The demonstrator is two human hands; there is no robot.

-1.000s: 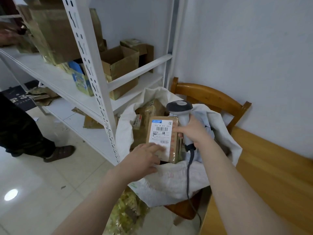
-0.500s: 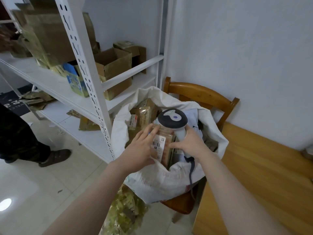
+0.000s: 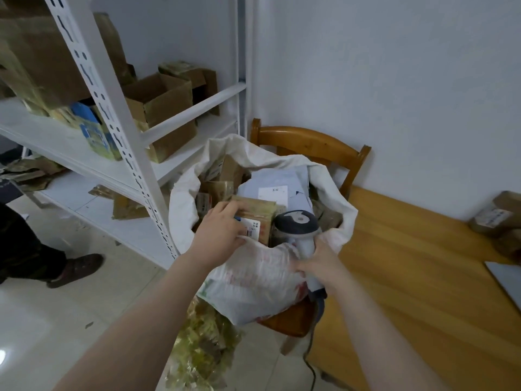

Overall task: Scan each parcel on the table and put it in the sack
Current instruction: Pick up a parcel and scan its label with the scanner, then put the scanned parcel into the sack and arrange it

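One parcel (image 3: pixel 255 208), white barcode label (image 3: pixel 251 227), text illegible.

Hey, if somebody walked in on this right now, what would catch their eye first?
Most likely the bulging white sack on the wooden chair in the middle, stuffed with parcels. Right over its mouth, the left hand grips a brown labelled parcel, while the right hand holds a grey barcode scanner at the sack's near rim. Another brown parcel sits on the wooden table at far right.
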